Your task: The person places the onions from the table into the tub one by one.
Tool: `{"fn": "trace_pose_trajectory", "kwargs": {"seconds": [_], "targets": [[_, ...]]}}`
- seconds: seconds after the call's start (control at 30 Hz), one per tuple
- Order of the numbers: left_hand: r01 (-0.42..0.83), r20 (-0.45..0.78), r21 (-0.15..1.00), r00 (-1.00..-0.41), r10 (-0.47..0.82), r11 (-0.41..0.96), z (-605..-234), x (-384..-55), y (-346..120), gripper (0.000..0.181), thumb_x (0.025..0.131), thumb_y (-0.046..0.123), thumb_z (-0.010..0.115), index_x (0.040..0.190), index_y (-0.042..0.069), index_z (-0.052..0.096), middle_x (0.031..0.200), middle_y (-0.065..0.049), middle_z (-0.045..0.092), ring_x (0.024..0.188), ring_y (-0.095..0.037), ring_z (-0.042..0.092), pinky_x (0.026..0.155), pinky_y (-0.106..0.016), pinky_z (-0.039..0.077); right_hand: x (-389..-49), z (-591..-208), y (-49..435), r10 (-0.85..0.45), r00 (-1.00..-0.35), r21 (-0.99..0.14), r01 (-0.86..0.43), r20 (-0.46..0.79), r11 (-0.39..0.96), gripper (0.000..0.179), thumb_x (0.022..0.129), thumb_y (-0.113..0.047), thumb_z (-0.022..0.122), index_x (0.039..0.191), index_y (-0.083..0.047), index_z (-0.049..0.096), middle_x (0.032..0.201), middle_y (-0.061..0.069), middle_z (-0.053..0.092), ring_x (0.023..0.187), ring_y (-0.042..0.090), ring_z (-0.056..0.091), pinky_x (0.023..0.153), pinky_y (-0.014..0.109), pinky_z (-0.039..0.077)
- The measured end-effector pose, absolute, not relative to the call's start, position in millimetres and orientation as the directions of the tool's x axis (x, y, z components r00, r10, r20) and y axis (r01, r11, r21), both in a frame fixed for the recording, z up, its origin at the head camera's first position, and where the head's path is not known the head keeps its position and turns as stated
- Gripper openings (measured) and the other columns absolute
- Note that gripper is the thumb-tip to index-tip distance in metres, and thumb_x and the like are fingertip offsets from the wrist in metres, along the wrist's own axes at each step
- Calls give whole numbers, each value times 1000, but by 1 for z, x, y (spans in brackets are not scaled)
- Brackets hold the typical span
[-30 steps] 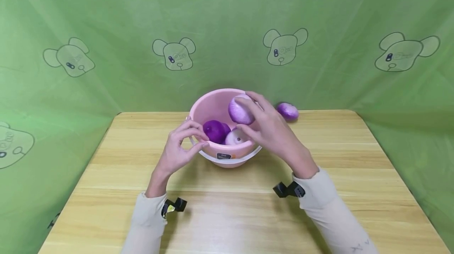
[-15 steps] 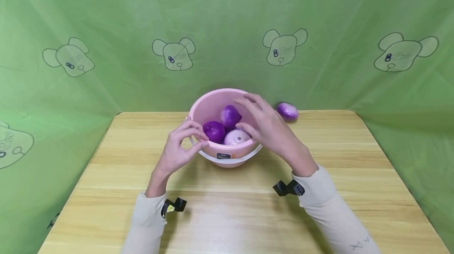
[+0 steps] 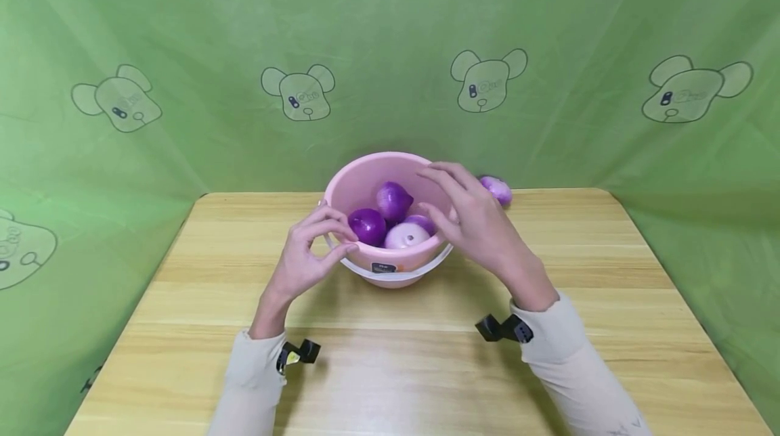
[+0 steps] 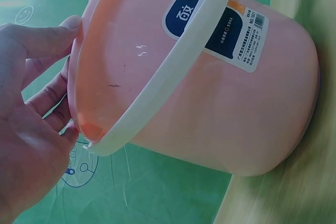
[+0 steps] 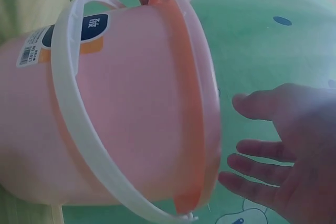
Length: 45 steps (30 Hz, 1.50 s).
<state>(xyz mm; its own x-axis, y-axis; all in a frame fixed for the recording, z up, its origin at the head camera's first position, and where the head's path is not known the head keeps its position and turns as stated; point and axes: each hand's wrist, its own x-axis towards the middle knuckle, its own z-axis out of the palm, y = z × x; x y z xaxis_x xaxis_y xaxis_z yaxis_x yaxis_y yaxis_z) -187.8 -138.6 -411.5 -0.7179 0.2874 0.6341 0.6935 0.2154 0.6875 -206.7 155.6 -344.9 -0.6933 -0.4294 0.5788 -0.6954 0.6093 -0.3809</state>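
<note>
A pink bucket (image 3: 356,179) stands upright near the table's back edge, its white handle (image 4: 157,85) hanging down at the front. Several purple onions lie inside, among them a dark one (image 3: 367,227) at the left and a pale one (image 3: 407,235) at the front. My left hand (image 3: 307,250) pinches the bucket's left rim between thumb and fingers. Over the right rim hovers my right hand (image 3: 484,223), its fingers spread and holding nothing; the right wrist view shows this hand (image 5: 294,145) just off the rim. Another onion (image 3: 496,189) lies behind it on the table.
The wooden table (image 3: 390,368) carries the bucket and the lone onion. A green curtain (image 3: 390,36) with printed mouse heads surrounds its back and sides.
My right hand has let go of an onion, which dropped into the bucket, and has drawn back slightly to the right. The left hand stays on the rim.
</note>
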Motion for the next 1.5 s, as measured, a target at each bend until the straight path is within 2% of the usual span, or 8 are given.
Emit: {"fn": "trace_pose_trajectory", "kwargs": {"seconds": [0.13,0.23,0.4,0.47,0.7,1.0,1.33,1.5], "targets": [[693,635,688,-718,285,216,-412,-188,-139,20,78,-6,84,93,5,76,102,-11,70,90,-23,65,126,-53,21,-210,-347,163,-413,-680,-366,-699,606,614,55,90,-11,79,142,-10,59,141,15,57,118,33,62,102,55,51],[692,632,688,-719,289,217,-412,-188,-139,19,79,-4,84,93,6,77,103,-9,70,90,-22,65,126,-51,21,-213,-349,172,-388,-688,-374,-686,613,624,53,92,-11,77,141,-10,59,140,13,58,116,32,63,101,57,52],[688,624,689,-723,297,226,-412,-189,-140,15,82,1,83,94,8,77,103,-7,70,92,-21,64,127,-50,20,-216,-351,187,-344,-722,-408,-646,601,645,51,95,-10,73,144,-11,57,141,11,57,107,27,64,89,40,61],[687,622,690,-724,298,227,-411,-189,-140,15,82,1,83,94,8,77,103,-6,70,93,-21,64,127,-49,20,-217,-353,192,-329,-728,-413,-636,601,652,51,95,-9,74,144,-11,57,140,11,57,102,26,65,86,39,62],[683,620,694,-727,295,226,-411,-189,-141,17,81,-1,84,94,8,77,103,-9,70,93,-21,64,127,-48,20,-227,-359,210,-305,-735,-396,-611,605,685,52,94,-10,74,143,-10,57,140,13,58,127,33,58,108,50,50],[680,621,701,-730,284,216,-412,-189,-142,16,81,-1,84,94,7,77,103,-11,70,92,-23,64,127,-50,19,-242,-367,226,-284,-757,-393,-575,589,718,51,96,-13,73,144,-10,56,140,16,57,124,38,58,103,58,52],[679,617,696,-733,287,235,-412,-188,-142,16,82,0,84,94,8,77,103,-7,70,96,-21,64,127,-51,19,-261,-382,241,-258,-808,-420,-514,529,748,53,96,-16,72,146,-11,54,145,21,52,129,45,52,107,66,44],[682,621,695,-729,288,227,-410,-188,-141,16,81,0,84,94,7,77,103,-7,70,97,-23,63,127,-51,19,-271,-392,251,-250,-842,-436,-475,479,764,53,99,-23,70,148,-11,52,148,23,47,132,47,48,108,70,40]]}}
